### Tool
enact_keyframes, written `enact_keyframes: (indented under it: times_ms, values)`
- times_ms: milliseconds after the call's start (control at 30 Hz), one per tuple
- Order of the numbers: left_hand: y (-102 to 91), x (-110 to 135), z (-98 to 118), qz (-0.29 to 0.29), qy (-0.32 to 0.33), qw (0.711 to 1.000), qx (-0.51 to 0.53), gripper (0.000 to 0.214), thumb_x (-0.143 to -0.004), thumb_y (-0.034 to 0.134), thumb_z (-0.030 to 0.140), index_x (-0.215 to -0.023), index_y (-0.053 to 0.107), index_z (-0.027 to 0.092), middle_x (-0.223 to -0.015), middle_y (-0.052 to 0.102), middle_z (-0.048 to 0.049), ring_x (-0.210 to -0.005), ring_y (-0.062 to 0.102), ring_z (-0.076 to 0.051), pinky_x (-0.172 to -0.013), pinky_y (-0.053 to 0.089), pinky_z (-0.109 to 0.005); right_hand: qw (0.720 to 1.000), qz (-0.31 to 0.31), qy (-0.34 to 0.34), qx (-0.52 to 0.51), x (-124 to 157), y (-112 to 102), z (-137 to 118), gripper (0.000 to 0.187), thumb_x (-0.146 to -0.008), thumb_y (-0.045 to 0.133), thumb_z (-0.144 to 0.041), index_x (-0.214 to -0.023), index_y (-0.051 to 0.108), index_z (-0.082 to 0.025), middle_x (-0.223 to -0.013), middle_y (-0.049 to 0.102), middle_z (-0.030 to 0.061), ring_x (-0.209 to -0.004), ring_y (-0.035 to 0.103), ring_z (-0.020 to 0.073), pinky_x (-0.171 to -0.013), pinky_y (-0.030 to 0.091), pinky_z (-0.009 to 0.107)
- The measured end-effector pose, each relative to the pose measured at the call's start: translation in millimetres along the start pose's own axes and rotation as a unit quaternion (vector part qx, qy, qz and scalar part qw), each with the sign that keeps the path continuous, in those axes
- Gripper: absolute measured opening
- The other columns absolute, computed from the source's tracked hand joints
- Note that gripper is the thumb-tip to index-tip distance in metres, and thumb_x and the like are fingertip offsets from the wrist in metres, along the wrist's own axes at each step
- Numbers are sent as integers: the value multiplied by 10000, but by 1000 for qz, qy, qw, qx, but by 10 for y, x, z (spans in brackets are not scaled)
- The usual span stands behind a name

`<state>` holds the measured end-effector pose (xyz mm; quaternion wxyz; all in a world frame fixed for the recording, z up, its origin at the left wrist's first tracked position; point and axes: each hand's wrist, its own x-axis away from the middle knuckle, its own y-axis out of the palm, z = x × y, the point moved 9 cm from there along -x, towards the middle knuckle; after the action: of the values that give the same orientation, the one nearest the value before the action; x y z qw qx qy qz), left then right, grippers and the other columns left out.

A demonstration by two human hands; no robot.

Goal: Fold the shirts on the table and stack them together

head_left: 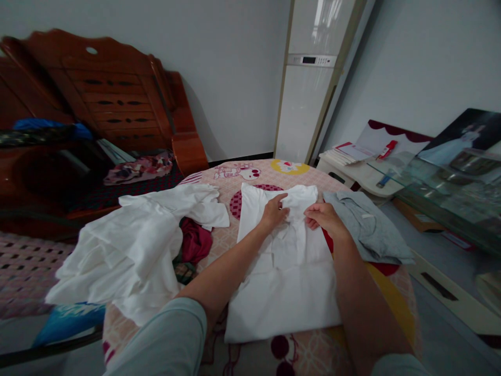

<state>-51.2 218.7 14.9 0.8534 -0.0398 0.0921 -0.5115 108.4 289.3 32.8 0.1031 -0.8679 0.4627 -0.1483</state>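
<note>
A white shirt [287, 277] lies spread flat on the round table [313, 355], its collar end away from me. Both my hands rest on its upper part near the collar. My left hand [274, 210] has its fingers curled and pinches the cloth. My right hand [323, 217] is closed on a fold of the same cloth just to the right.
A heap of white clothes [133, 245] with a dark red garment [195, 241] lies on the table's left. A folded grey shirt [368, 227] sits to the right. A wooden sofa [97, 99], a tall white air conditioner [309, 78] and a cluttered low glass table [430, 183] surround it.
</note>
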Motion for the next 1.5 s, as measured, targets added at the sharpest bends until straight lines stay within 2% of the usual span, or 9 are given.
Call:
enact_keyframes:
  times_ms: [167,333,533,767,833,900,967,1033,1500]
  values:
    - [-53,14,233,-11,17,1000,-1,401,-786,557,119,-1158,707,134,-755,687,-15,-582,557,-93,-592,487,-208,997,-74,-29,11,10,160,-13,21,-693,660,-125,-680,648,-135,-558,668,25,-462,601,109,-422,492,183]
    - [-207,-9,243,-43,28,974,-222,380,-732,545,11,-999,779,148,-924,756,-52,-742,663,-150,-775,534,-252,986,-157,-14,50,31,326,85,150,-635,683,-101,-777,651,-140,-512,637,-15,-427,574,106,-416,484,185]
    - [-184,-33,160,-50,74,947,-308,390,-794,559,44,-1116,740,169,-1100,737,-70,-946,678,-192,-963,496,-302,973,-208,-13,97,110,431,82,113,-625,663,-100,-711,608,-149,-497,629,-24,-385,553,100,-364,419,161]
    - [-234,-2,310,29,133,930,-341,429,-740,570,-4,-1142,685,94,-1236,641,-166,-1128,608,-224,-998,469,-338,979,-167,-3,120,72,480,154,222,-704,664,-96,-920,647,-145,-475,601,-53,-368,541,91,-358,386,144]
    - [-173,43,416,-15,146,932,-333,319,-748,584,39,-1031,719,99,-1086,696,-139,-979,656,-207,-904,504,-312,980,-164,-9,112,72,487,145,290,-729,637,-84,-1013,647,-145,-471,591,-61,-362,539,94,-352,381,146]
    - [55,141,449,-153,142,929,-306,226,-766,572,78,-905,744,129,-796,713,-54,-724,655,-157,-745,514,-257,980,-164,-12,113,80,487,129,249,-756,604,-83,-991,660,-143,-466,590,-53,-353,537,96,-348,378,151]
    - [318,327,457,-299,145,901,-278,204,-749,570,72,-807,748,155,-639,669,1,-598,612,-123,-650,476,-215,980,-158,-8,119,83,473,124,177,-782,569,-88,-914,674,-142,-464,601,-36,-342,531,94,-344,373,151]
    - [485,484,477,-370,172,870,-276,211,-700,586,35,-746,741,170,-671,685,10,-615,611,-113,-633,446,-195,981,-152,-3,118,78,460,128,190,-797,541,-86,-910,682,-142,-473,624,-21,-343,535,92,-343,372,146]
    - [537,515,465,-367,230,839,-329,199,-673,615,22,-631,713,190,-744,714,13,-679,618,-123,-616,390,-198,982,-154,3,113,19,466,220,256,-845,498,-88,-1004,692,-141,-441,588,-41,-340,527,93,-331,370,147]
